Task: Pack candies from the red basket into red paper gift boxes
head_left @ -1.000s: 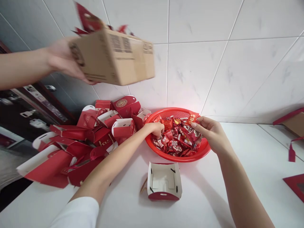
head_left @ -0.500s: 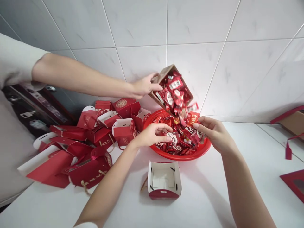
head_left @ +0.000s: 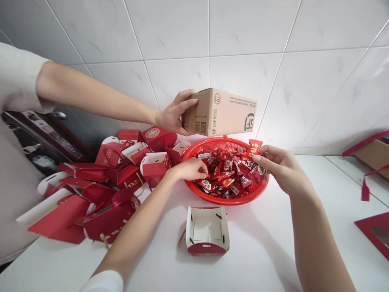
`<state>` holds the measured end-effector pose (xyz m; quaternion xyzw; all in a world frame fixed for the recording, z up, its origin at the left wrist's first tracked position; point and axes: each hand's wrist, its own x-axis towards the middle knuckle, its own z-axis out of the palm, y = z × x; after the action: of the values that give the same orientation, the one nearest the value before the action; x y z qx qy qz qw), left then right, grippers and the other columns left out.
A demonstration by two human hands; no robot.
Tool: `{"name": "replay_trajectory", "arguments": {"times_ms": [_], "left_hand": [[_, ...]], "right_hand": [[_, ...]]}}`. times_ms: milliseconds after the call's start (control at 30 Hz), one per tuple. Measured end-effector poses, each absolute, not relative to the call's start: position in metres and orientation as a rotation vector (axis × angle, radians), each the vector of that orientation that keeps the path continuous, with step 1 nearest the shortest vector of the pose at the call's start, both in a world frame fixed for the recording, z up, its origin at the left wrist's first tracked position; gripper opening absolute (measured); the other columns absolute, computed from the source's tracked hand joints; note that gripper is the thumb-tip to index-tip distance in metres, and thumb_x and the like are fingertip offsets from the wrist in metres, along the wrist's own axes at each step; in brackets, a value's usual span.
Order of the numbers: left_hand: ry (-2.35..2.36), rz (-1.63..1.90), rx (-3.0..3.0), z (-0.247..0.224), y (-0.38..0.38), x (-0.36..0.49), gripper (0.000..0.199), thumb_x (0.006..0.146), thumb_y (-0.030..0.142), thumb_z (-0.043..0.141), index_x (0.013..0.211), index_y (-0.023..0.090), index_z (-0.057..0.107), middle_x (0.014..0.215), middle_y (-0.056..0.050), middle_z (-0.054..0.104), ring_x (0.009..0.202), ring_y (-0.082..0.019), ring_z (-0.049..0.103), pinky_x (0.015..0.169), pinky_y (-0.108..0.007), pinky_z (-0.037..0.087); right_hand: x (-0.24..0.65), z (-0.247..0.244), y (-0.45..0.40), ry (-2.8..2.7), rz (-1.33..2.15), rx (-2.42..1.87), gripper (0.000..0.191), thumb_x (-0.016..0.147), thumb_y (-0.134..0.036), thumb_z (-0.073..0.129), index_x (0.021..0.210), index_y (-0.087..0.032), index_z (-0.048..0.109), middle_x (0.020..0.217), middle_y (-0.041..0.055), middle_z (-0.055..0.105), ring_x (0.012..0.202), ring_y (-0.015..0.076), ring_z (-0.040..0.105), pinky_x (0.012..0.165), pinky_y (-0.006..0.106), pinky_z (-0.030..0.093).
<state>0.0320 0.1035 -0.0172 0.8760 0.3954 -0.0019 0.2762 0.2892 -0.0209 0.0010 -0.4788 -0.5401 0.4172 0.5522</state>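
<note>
- My right fingers [head_left: 270, 150] pinch a red packet [head_left: 254, 147] by the right of the basket [head_left: 226, 201].
- My left fingers [head_left: 201, 167] curl over its wrapped sweets [head_left: 226, 174]; whether they grip any, I cannot tell.
- The basket sits on the counter [head_left: 161, 259] beyond an open box [head_left: 198, 249].

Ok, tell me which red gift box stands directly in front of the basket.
The open box, standing by itself with its white inside facing up; the heaped boxes lie left of the red basket.
</note>
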Motion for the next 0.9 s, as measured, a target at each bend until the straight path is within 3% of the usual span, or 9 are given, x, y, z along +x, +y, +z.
{"name": "replay_trajectory", "arguments": {"times_ms": [133,300,367,533,700,900], "left_hand": [[1.014,0.029,2.434,-0.019,0.105,0.044,0.013,0.079,0.019,0.069,0.087,0.02,0.079,0.091,-0.004,0.079,0.084,-0.022,0.071,0.076,-0.029,0.047],[0.916,0.048,2.663,-0.03,0.098,0.064,0.059,0.071,0.039,0.086,0.125,0.021,0.07,0.11,-0.009,0.068,0.099,-0.027,0.064,0.082,-0.031,0.047],[0.928,-0.013,2.755,-0.034,0.096,0.07,0.063,0.072,0.041,0.085,0.129,0.022,0.068,0.111,-0.01,0.064,0.101,-0.028,0.062,0.081,-0.032,0.046],[0.891,0.148,2.733,-0.036,0.104,0.066,0.024,0.092,0.029,0.062,0.107,0.02,0.078,0.101,-0.009,0.068,0.099,-0.025,0.063,0.082,-0.032,0.044],[0.955,0.513,2.337,-0.033,0.117,0.042,0.03,0.092,0.039,0.055,0.082,0.016,0.072,0.076,-0.003,0.068,0.073,-0.02,0.06,0.07,-0.031,0.044],[0.864,0.69,1.914,-0.037,0.118,0.031,0.044,0.074,0.059,0.073,0.081,0.015,0.072,0.078,-0.003,0.071,0.074,-0.02,0.063,0.069,-0.03,0.048]], "right_hand": [[0.29,0.002,-0.022,-1.277,0.978,-1.131,0.037,0.075,-0.052,0.085,0.083,-0.02,0.069,0.069,0.0016,0.065,0.053,0.0136,0.057,0.043,0.025,0.048],[0.289,0.003,-0.022,-1.29,0.956,-1.14,0.038,0.074,-0.054,0.086,0.082,-0.02,0.069,0.072,0.0025,0.066,0.055,0.0136,0.057,0.045,0.025,0.049],[0.289,0.003,-0.021,-1.297,0.951,-1.141,0.039,0.073,-0.054,0.087,0.082,-0.02,0.07,0.073,0.0024,0.066,0.057,0.0138,0.058,0.047,0.026,0.05],[0.292,0.001,-0.021,-1.297,0.951,-1.133,0.035,0.076,-0.051,0.085,0.083,-0.02,0.071,0.071,0.0018,0.066,0.055,0.013,0.057,0.046,0.024,0.049],[0.291,0.002,-0.021,-1.277,0.956,-1.152,0.037,0.074,-0.052,0.086,0.083,-0.019,0.071,0.067,0.0016,0.066,0.052,0.0127,0.056,0.042,0.024,0.047],[0.288,0.001,-0.019,-1.27,0.952,-1.168,0.039,0.072,-0.052,0.087,0.08,-0.019,0.07,0.065,0.0004,0.064,0.052,0.0123,0.057,0.043,0.023,0.049]]}}
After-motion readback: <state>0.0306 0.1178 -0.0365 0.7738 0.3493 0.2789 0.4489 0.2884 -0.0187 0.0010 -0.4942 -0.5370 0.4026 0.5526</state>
